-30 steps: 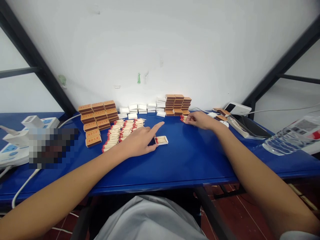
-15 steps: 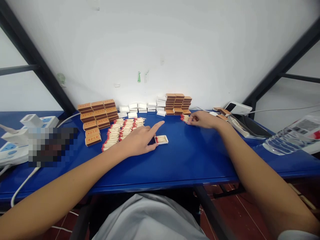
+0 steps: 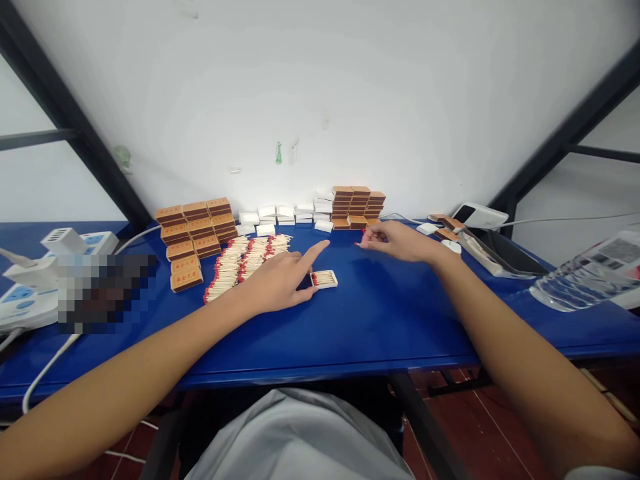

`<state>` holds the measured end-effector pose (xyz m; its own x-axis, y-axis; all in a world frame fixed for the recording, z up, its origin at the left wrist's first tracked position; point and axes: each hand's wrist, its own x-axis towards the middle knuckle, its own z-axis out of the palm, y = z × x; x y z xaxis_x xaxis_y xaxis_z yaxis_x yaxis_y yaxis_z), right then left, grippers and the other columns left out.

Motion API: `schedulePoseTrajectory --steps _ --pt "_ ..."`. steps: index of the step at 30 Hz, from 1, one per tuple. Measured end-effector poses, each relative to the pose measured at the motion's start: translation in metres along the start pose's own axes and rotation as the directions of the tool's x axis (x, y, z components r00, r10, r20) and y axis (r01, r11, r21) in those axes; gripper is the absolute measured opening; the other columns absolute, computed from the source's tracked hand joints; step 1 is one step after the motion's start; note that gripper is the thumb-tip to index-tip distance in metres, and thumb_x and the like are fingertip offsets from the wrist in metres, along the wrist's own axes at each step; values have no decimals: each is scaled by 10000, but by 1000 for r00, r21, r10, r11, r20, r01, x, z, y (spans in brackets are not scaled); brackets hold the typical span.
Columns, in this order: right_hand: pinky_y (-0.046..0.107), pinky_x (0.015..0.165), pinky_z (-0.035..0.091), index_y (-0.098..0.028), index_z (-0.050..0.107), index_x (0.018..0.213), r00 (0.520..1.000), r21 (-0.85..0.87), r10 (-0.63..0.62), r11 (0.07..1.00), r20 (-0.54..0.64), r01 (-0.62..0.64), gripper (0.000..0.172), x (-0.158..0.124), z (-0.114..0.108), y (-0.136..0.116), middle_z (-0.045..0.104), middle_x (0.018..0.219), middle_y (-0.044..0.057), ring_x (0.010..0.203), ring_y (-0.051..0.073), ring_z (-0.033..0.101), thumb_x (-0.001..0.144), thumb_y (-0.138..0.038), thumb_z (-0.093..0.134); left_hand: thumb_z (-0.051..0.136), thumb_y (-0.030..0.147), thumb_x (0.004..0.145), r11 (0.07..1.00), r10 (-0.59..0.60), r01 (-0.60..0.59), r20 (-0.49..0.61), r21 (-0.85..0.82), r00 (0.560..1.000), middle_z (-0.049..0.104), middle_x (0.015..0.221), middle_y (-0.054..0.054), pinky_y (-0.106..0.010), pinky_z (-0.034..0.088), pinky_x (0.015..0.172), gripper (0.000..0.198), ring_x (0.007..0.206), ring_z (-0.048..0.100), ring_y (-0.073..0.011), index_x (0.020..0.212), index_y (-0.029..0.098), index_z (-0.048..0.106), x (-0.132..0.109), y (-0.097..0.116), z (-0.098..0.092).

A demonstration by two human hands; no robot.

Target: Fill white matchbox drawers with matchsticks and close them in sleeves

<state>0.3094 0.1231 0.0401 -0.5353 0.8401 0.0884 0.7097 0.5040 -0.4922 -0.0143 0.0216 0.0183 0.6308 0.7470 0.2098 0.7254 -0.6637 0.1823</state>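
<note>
One match (image 3: pixel 357 245) in pinch, right of center

Right hand (image 3: pixel 393 240): thumb and fingertips clasp the match, red head protruding. Left hand (image 3: pixel 280 283), mid-frame: spread, nothing visibly grasped, thumb at the white tray (image 3: pixel 329 287) of matches. Match pile (image 3: pixel 254 257) left of center, on tabletop (image 3: pixel 380 320).

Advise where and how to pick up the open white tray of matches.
I'd pinch the white tray across its long near and far walls, coming from above at the right end: it lies flat, open side up, matches inside, and the left grip sits close by its left end.
</note>
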Motion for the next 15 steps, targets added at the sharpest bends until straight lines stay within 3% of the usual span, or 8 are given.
schedulePoseTrajectory --steps 3,6,10,15 --pt "355 724 456 -225 751 975 992 128 -125 985 33 119 480 -4 20 -44 729 880 72 796 225 621 962 -689 628 646 366 1005 1000 -4 4 -4 5 1000 762 1162 -94 -441 558 977 897 1108 711 -311 1739 255 142 0 0 1" --pt "331 676 421 -219 704 935 972 190 -223 960 70 206 420 -5 43 -71 665 822 41 726 191 551 982 -630 634 649 364 1008 1000 -10 10 -3 2 1000 761 1189 -102 -448 550 1005 894 1150 703 -318 1735 237 145 1 -1 2" --pt "310 642 368 -218 663 902 958 123 -275 957 84 264 323 -5 57 -77 610 790 20 690 175 499 1027 -511 606 639 377 1017 1000 -7 7 -4 2 1000 765 1173 -102 -456 549 1010 890 1164 703 -322 1738 237 136 1 -2 3" --pt "309 644 340 -205 662 904 960 71 -264 963 92 258 268 -5 55 -73 582 773 6 682 166 485 1033 -435 614 626 391 1021 1000 3 -3 -18 1 1000 765 1161 -95 -445 554 990 883 1139 710 -316 1740 244 135 0 -2 4"
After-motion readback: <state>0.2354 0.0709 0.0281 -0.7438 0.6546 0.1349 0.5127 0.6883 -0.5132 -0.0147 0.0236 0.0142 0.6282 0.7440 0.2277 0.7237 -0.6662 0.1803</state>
